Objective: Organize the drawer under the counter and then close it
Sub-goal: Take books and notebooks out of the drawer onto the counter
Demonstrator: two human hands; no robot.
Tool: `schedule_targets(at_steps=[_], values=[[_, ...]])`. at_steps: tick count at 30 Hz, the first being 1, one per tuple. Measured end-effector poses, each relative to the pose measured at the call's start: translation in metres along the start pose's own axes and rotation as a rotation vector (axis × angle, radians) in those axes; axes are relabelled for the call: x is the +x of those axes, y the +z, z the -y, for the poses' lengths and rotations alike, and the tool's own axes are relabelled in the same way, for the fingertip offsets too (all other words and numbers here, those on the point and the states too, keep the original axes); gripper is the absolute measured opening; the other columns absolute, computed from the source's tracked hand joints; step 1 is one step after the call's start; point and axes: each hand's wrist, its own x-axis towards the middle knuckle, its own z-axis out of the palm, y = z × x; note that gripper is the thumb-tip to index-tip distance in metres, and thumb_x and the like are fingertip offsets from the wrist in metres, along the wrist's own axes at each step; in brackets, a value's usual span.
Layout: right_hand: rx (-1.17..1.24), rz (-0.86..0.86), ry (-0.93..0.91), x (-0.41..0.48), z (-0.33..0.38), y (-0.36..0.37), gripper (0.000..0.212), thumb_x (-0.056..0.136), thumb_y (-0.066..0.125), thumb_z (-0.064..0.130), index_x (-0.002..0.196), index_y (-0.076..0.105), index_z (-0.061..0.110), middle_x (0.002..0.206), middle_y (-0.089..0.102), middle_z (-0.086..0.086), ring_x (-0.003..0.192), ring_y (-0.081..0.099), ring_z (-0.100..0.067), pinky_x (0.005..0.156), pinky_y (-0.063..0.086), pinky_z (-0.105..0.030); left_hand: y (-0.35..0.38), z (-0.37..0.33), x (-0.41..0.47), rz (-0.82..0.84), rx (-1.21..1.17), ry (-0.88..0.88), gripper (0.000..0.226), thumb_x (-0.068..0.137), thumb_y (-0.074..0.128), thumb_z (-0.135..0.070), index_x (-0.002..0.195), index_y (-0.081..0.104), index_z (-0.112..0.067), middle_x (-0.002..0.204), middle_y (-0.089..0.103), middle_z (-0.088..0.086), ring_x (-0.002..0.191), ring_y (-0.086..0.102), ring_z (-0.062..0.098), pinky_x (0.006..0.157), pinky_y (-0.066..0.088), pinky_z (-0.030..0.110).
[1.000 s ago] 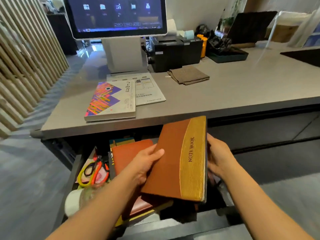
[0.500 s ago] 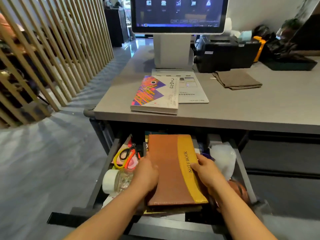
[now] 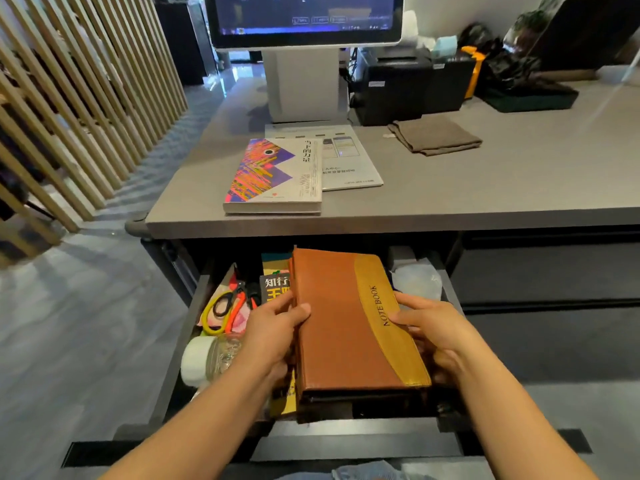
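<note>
Both hands grip the notebook. Left hand: thumb on the cover, fingers curled round the left edge. Right hand: thumb on the tan strip, fingers wrapped under the right edge. Notebook sits centre frame over the open drawer, above other books; we can't tell if it touches them. Left of it in the drawer: scissors, capped bottle. Right of it: crumpled plastic. Upper frame, on the counter: book, leaflet, cloth, monitor.
</note>
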Motion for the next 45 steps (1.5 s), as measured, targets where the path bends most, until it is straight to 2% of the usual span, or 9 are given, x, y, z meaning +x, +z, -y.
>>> schedule_targets(at_steps=[5, 12, 22, 30, 35, 38, 40, 42, 45], values=[[0.038, -0.020, -0.022, -0.017, 0.003, -0.033, 0.034, 0.080, 0.064, -0.003, 0.092, 0.070, 0.029, 0.068, 0.074, -0.002, 0.050, 0.066, -0.011, 0.040, 0.046, -0.019, 0.021, -0.004, -0.017, 0.087, -0.051, 0.021, 0.039, 0.089, 0.055, 0.002, 0.124, 0.058, -0.015, 0.091, 0.070, 0.003, 0.060, 0.067, 0.008, 0.044, 0.049, 0.019], [0.047, -0.054, -0.124, -0.042, 0.022, -0.068, 0.036, 0.077, 0.066, -0.001, 0.096, 0.070, 0.028, 0.082, 0.075, -0.005, 0.064, 0.071, -0.017, 0.053, 0.056, -0.025, 0.046, -0.019, -0.027, 0.205, -0.070, 0.118, 0.037, 0.085, 0.059, 0.002, 0.116, 0.062, -0.018, 0.090, 0.071, -0.004, 0.061, 0.068, 0.002, 0.049, 0.053, 0.018], [0.070, -0.207, -0.262, 0.013, 0.124, -0.072, 0.040, 0.079, 0.066, -0.001, 0.112, 0.065, 0.024, 0.069, 0.072, 0.001, 0.049, 0.066, -0.007, 0.044, 0.050, -0.016, 0.092, -0.103, 0.031, 0.149, 0.007, 0.297, 0.021, 0.088, 0.056, 0.000, 0.079, 0.063, -0.018, 0.049, 0.064, -0.010, 0.041, 0.059, -0.003, 0.036, 0.042, 0.011], [-0.059, -0.273, -0.302, 0.088, 0.175, -0.049, 0.045, 0.085, 0.063, 0.007, 0.129, 0.055, 0.018, 0.102, 0.063, -0.002, 0.080, 0.060, -0.013, 0.063, 0.048, -0.024, 0.117, -0.140, 0.099, 0.006, 0.194, 0.329, 0.021, 0.092, 0.046, 0.004, 0.103, 0.059, -0.007, 0.072, 0.053, -0.002, 0.066, 0.055, 0.012, 0.063, 0.053, 0.029], [-0.148, -0.265, -0.351, 0.096, 0.168, -0.038, 0.033, 0.093, 0.051, 0.014, 0.124, 0.057, 0.021, 0.086, 0.059, 0.011, 0.075, 0.055, -0.004, 0.050, 0.044, -0.008, 0.121, -0.141, 0.111, -0.020, 0.227, 0.340, 0.021, 0.094, 0.044, -0.002, 0.104, 0.060, -0.010, 0.072, 0.051, -0.005, 0.062, 0.051, 0.006, 0.050, 0.049, 0.019], [-0.334, -0.429, -0.519, 0.081, 0.152, -0.039, 0.046, 0.092, 0.055, 0.020, 0.137, 0.046, 0.017, 0.131, 0.056, 0.002, 0.118, 0.053, -0.012, 0.091, 0.041, -0.018, 0.108, -0.133, 0.099, 0.095, 0.249, 0.454, 0.029, 0.092, 0.043, -0.001, 0.077, 0.057, -0.022, 0.073, 0.058, -0.012, 0.068, 0.058, 0.002, 0.056, 0.050, 0.015], [-0.345, -0.507, -0.731, 0.057, 0.133, -0.030, 0.044, 0.090, 0.056, 0.018, 0.134, 0.050, 0.018, 0.129, 0.056, 0.007, 0.115, 0.052, 0.000, 0.092, 0.038, -0.010, 0.086, -0.115, 0.084, 0.171, 0.333, 0.577, 0.028, 0.092, 0.046, -0.005, 0.088, 0.063, -0.027, 0.072, 0.061, -0.028, 0.070, 0.057, -0.015, 0.063, 0.045, 0.005], [-0.272, -0.464, -0.849, 0.033, 0.107, -0.017, 0.035, 0.088, 0.058, 0.012, 0.122, 0.059, 0.022, 0.112, 0.063, 0.013, 0.099, 0.057, 0.010, 0.085, 0.042, -0.001, 0.060, -0.088, 0.075, 0.186, 0.470, 0.661, 0.033, 0.093, 0.049, -0.008, 0.122, 0.060, -0.019, 0.101, 0.062, -0.032, 0.090, 0.052, -0.024, 0.078, 0.038, -0.002], [-0.291, -0.239, -0.713, 0.016, 0.069, 0.006, 0.028, 0.085, 0.063, 0.009, 0.105, 0.068, 0.029, 0.102, 0.071, 0.008, 0.095, 0.064, 0.002, 0.088, 0.047, -0.012, 0.023, -0.050, 0.068, 0.129, 0.730, 0.608, 0.041, 0.093, 0.052, -0.011, 0.134, 0.050, -0.011, 0.134, 0.055, -0.001, 0.121, 0.049, 0.004, 0.095, 0.032, 0.010]])
